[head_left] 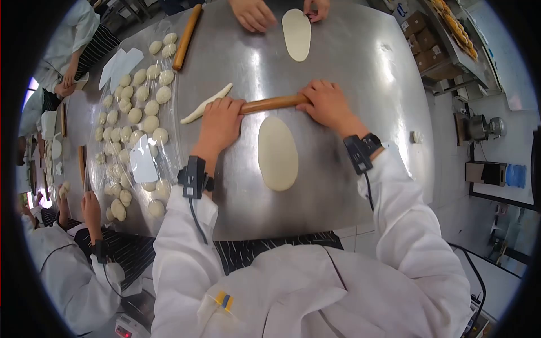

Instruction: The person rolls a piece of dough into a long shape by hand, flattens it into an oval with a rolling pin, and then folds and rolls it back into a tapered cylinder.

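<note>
A wooden rolling pin (275, 104) lies across the steel table just beyond a flat oval sheet of dough (278, 155). My left hand (222, 123) is closed over the pin's left end. At the other end, my right hand (328, 104) has its fingers wrapped round the pin. The dough sheet sits apart from both hands, its far edge close below the pin. Beside my left hand lies a thin tapered strip of dough (194, 115), partly hidden behind the fingers.
Several dough balls (151, 107) sit under plastic film at left, with a white scraper (144, 159) on top. Another rolling pin (187, 37) lies beyond. Across the table, another person's hands (253, 13) are near a second dough sheet (297, 35). Co-workers stand at left.
</note>
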Demonstrator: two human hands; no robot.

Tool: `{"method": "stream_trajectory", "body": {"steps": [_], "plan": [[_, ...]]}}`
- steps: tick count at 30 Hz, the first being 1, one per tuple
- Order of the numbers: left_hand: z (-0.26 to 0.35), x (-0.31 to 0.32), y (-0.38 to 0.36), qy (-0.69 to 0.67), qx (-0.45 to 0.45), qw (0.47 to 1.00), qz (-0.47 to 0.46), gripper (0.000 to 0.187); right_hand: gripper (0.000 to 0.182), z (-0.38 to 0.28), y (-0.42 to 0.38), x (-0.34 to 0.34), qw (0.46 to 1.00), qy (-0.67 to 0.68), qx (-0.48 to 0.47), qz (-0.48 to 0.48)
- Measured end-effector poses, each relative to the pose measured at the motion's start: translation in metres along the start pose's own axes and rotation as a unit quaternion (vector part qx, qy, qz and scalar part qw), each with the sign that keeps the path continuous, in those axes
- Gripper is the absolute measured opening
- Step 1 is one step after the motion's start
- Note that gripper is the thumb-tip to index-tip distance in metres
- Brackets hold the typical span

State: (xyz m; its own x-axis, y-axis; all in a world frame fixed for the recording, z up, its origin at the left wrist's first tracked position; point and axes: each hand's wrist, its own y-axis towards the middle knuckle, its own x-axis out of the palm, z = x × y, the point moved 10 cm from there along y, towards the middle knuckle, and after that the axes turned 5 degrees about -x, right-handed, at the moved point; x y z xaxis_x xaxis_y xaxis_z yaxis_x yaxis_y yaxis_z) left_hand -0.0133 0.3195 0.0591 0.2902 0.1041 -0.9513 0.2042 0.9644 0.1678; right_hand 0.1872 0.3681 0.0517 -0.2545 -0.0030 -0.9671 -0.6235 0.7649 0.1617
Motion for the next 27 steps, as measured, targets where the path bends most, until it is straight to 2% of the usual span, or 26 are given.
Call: {"method": "stream_trajectory", "body": {"steps": [1, 3, 5, 6, 8, 11, 14, 21, 27], "plan": [[0.005, -0.003, -0.007, 0.002, 0.002, 1.000, -0.006, 0.032, 0.040, 0.004, -0.001, 0.001, 1.000, -0.012, 0.018, 0.005], [0.009, -0.025, -0.009, 0.003, 0.001, 0.999, 0.042, 0.033, 0.040, 0.004, -0.005, -0.007, 0.999, -0.024, 0.037, 0.016], [0.024, -0.048, -0.035, -0.005, -0.009, 0.998, 0.060, 0.033, 0.040, -0.023, -0.042, -0.058, 0.982, -0.029, 0.036, 0.184], [0.029, -0.060, -0.052, -0.010, -0.019, 0.996, 0.089, 0.032, 0.040, -0.035, -0.061, -0.057, 0.982, -0.027, 0.038, 0.180], [0.049, -0.055, -0.093, 0.010, -0.037, 0.996, 0.075, 0.033, 0.040, -0.056, -0.105, -0.058, 0.979, 0.002, 0.059, 0.197], [0.053, -0.015, -0.141, -0.019, -0.052, 0.997, 0.055, 0.039, 0.045, -0.074, -0.151, -0.024, 0.982, 0.023, 0.072, 0.172], [0.054, 0.009, -0.158, -0.005, -0.060, 0.997, 0.041, 0.044, 0.048, -0.081, -0.167, -0.004, 0.987, -0.001, 0.095, 0.127], [0.048, 0.004, -0.112, 0.056, -0.109, 0.993, -0.002, 0.056, 0.054, -0.056, -0.118, -0.005, 0.987, -0.070, 0.109, 0.090], [0.025, -0.002, -0.049, 0.126, -0.089, 0.986, 0.056, 0.052, 0.053, -0.016, -0.049, -0.005, 0.983, -0.092, 0.117, 0.106]]}}
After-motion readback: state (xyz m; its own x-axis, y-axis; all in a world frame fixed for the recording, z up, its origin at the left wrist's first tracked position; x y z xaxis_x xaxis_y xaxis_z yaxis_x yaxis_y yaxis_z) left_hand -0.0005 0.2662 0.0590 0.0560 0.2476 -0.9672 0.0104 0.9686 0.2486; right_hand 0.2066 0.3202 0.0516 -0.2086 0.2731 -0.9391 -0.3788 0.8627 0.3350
